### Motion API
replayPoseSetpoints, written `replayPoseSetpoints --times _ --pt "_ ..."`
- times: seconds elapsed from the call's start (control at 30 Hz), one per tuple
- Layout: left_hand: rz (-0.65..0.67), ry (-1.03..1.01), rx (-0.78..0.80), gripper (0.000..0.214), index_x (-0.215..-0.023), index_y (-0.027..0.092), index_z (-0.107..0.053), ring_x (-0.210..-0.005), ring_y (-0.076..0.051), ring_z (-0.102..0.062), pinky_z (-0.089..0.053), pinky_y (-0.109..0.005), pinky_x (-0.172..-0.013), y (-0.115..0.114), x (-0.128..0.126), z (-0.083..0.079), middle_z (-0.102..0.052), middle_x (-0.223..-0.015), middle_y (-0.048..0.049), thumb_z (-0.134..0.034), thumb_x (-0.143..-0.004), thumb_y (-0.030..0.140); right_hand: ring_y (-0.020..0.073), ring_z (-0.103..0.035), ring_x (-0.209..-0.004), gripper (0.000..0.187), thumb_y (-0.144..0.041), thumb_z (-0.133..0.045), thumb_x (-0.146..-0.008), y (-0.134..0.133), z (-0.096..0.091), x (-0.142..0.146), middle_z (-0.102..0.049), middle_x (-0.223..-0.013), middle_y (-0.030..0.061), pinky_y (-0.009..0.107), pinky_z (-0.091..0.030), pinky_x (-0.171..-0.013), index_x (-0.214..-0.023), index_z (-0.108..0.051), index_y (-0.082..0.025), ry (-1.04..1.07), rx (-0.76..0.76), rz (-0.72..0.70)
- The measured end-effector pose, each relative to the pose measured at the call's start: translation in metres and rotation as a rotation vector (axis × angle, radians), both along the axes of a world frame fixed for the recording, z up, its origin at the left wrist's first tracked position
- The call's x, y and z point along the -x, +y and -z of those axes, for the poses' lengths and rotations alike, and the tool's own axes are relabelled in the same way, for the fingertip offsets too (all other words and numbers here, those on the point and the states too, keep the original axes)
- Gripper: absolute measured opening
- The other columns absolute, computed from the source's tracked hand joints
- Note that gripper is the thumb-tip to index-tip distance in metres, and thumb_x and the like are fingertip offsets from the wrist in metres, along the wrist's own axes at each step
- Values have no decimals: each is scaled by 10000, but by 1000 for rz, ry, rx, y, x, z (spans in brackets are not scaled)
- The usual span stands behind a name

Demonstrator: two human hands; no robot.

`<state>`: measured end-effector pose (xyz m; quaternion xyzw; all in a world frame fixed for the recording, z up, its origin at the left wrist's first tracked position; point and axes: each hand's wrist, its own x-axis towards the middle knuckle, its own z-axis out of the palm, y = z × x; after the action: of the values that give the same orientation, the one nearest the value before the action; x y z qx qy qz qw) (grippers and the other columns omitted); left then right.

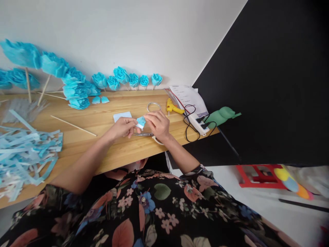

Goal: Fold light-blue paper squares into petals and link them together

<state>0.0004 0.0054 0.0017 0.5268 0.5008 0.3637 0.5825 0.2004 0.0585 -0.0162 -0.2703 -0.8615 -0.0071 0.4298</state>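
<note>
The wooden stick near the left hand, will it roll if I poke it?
The wooden stick might roll, since it looks thin and lies flat on the table. It is probably light, being so slim, and perhaps stiff, since it lies straight.

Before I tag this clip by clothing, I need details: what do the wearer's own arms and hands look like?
The left hand and right hand are gloveless. The left forearm and right forearm are bare too. The left sleeve and right sleeve are black, with a multicoloured floral print.
</note>
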Motion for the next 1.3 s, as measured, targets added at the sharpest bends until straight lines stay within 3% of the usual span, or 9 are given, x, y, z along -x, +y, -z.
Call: replayPoseSetpoints --times 0.4,0.7,1.07,1.3 --pt "-20 -117 1 318 -680 131 -706 -338 -72 -412 -198 -207 -347 -1 -1 -3 -590 -451 -32 -628 -816 409 181 -667 -965 244 -210 -517 -998 -4 -2 -4 -749 -1045 51 372 -548 -840 -1069 -743 -265 -69 -25 -45" --pt "-78 -246 46 249 -758 131 -674 -449 -98 -559 -345 -194 -363 0 -1 3 -731 -723 -75 -718 -759 376 171 -657 -947 256 -224 -514 -1004 -5 -4 -5 -754 -1034 46 347 -537 -813 -1028 -765 -270 -102 -28 -39" --pt "-59 -326 9 399 -798 138 -617 -503 -113 -578 -415 -202 -431 -2 -4 -3 -668 -619 -39 -768 -735 501 147 -637 -962 297 -125 -507 -984 -1 -2 -5 -753 -1016 47 279 -524 -799 -1041 -770 -251 -88 -133 -104" --pt "-72 -288 -16 431 -770 140 -634 -520 -126 -603 -430 -210 -434 2 -2 6 -663 -631 -37 -748 -759 555 157 -651 -988 297 -124 -505 -987 -2 -3 -1 -757 -1023 40 310 -538 -851 -1036 -763 -262 -128 -139 -166"
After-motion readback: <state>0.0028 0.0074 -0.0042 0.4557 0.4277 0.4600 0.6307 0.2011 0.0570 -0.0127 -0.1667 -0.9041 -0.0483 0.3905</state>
